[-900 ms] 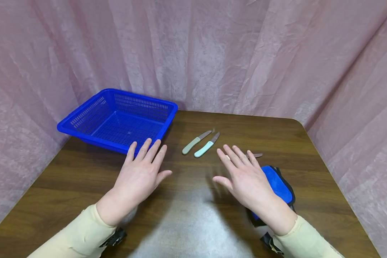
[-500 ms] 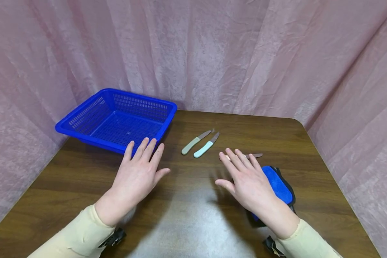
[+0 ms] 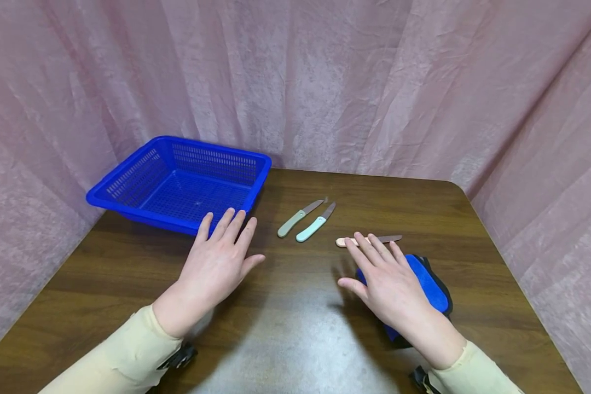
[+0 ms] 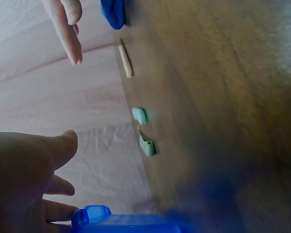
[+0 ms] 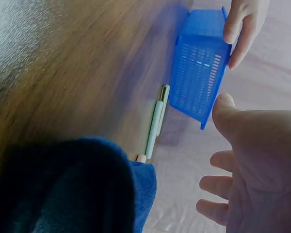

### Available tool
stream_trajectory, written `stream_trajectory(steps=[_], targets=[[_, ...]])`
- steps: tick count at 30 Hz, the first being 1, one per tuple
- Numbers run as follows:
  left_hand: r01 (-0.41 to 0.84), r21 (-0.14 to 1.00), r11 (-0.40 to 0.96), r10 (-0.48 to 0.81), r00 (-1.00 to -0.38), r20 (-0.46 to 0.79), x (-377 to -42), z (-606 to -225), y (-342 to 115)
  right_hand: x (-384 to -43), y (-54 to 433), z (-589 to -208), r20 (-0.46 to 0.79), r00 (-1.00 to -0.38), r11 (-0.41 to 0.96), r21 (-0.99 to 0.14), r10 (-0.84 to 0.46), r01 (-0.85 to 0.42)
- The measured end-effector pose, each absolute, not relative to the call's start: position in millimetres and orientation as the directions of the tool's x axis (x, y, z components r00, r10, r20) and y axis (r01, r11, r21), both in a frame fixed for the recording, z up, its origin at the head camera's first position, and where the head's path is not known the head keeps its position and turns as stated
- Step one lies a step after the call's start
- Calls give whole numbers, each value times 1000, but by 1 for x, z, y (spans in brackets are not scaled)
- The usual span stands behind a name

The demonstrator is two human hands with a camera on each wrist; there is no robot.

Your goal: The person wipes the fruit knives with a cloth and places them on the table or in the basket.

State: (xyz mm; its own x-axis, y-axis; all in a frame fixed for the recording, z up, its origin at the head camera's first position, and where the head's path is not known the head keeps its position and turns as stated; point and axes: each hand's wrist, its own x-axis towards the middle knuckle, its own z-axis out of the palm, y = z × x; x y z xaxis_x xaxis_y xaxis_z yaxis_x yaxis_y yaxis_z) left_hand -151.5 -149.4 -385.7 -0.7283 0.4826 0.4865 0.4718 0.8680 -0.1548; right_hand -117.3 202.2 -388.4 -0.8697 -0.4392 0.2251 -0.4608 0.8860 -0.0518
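My left hand (image 3: 216, 268) is held palm down with fingers spread, its fingertips overlapping the near rim of the blue plastic basket (image 3: 128, 209) in the head view. My right hand (image 3: 391, 284), also spread and holding nothing, hovers over a blue cloth item with black edging (image 3: 430, 287) and hides part of it. Just beyond its fingertips lies a knife with a pale beige handle (image 3: 343, 242), partly covered by the fingers. Between the hands, farther back, rest a knife with a grey-green handle (image 3: 291, 221) and one with a mint handle (image 3: 311, 230), side by side.
The basket stands at the back left of the brown wooden table (image 3: 295, 306), its slotted walls visible in the right wrist view. Pink curtains (image 3: 325, 82) hang close behind the table and along its sides.
My right hand has drifted right and slightly toward me, uncovering more of the beige knife handle. My left hand has shifted only slightly. The knives stay where they were.
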Motion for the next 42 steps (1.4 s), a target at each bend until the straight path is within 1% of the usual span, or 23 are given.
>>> stream_trajectory(steps=[8, 25, 30, 42], targets=[[475, -156, 866, 489, -740, 462, -162, -387, -139, -118, 208, -390, 191, -888, 898, -62, -418, -436], [485, -126, 865, 491, -769, 410, -181, -384, -118, -116, 218, -399, 206, -895, 909, -56, -395, -413], [492, -120, 862, 494, -764, 416, -184, -383, -113, -110, 224, -403, 202, -900, 914, -51, -386, -403], [497, -116, 860, 494, -752, 435, -195, -384, -102, -107, 233, -416, 95, -930, 931, -50, -355, -361]])
